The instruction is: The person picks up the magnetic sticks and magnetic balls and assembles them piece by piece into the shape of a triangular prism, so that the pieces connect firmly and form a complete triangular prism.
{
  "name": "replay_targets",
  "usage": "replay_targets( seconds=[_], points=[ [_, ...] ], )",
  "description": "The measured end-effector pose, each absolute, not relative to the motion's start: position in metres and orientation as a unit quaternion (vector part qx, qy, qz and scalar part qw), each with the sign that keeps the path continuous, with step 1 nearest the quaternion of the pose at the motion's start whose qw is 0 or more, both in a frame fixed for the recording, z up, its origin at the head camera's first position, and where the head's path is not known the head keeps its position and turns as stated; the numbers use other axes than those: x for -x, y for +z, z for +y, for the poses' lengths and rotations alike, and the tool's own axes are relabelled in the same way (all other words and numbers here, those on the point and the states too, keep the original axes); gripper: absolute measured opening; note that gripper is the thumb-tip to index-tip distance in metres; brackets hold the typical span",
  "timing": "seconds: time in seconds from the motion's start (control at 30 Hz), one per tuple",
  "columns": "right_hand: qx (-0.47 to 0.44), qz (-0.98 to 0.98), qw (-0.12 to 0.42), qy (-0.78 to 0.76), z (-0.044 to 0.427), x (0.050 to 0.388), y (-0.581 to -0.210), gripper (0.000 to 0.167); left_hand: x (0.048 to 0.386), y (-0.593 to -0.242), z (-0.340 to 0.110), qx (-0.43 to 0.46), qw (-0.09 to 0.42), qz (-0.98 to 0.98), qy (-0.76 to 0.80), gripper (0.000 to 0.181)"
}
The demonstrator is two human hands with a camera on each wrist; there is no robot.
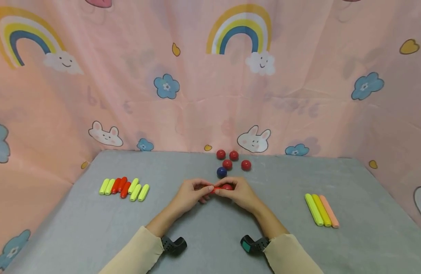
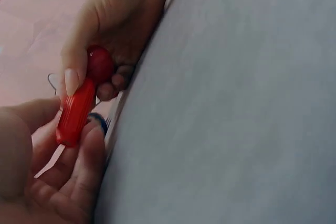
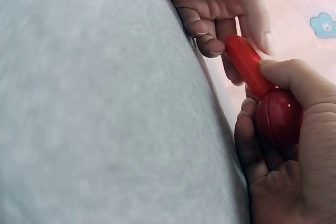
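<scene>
The left hand (image 1: 192, 192) curls its fingers round one end of a ridged red stick (image 2: 75, 115) above the table (image 1: 210, 236), nearer its far edge, while the right hand (image 1: 240, 193) pinches the other, its cradled red ball (image 3: 280, 117) liable to roll away should those fingers loosen.

red stick (image 1: 215, 188) in right grip (image 1: 240, 193), blue ball (image 1: 222, 172)

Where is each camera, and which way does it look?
Head: on the head, facing forward and down at the table; left hand, right hand, sleeves show.
Left wrist: worn there, facing that hand's work; both hands show.
Right wrist: likewise for that hand; both hands show.
Both wrist views share the red stick and red ball.
</scene>
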State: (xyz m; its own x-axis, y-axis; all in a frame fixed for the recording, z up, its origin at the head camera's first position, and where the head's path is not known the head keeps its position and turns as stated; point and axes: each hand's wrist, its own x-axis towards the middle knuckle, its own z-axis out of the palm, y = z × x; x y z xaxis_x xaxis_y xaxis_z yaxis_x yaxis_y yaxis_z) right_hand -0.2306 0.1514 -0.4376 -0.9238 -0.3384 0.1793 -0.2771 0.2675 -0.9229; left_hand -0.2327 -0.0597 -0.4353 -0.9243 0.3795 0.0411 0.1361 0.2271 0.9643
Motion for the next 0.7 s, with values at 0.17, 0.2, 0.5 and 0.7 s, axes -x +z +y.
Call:
replay_targets(
  seconds=[0.17,0.2,0.5,0.7],
  points=[
    [0.163,0.800,0.034,-0.576,0.153,0.232,-0.437,0.020,0.239,-0.417,-0.055,-0.145,0.170,0.788,0.574,0.041],
    [0.157,0.798,0.036,-0.581,0.153,0.232,-0.436,0.020,0.241,-0.412,-0.054,-0.146,0.177,0.794,0.562,0.044],
    [0.079,0.753,-0.005,-0.653,0.156,0.237,-0.433,0.025,0.265,-0.383,-0.036,-0.134,0.086,0.866,0.474,0.043],
    [-0.004,0.728,-0.101,-0.679,0.162,0.240,-0.435,0.022,0.279,-0.396,-0.023,-0.112,0.042,0.847,0.518,0.034]
  ],
)
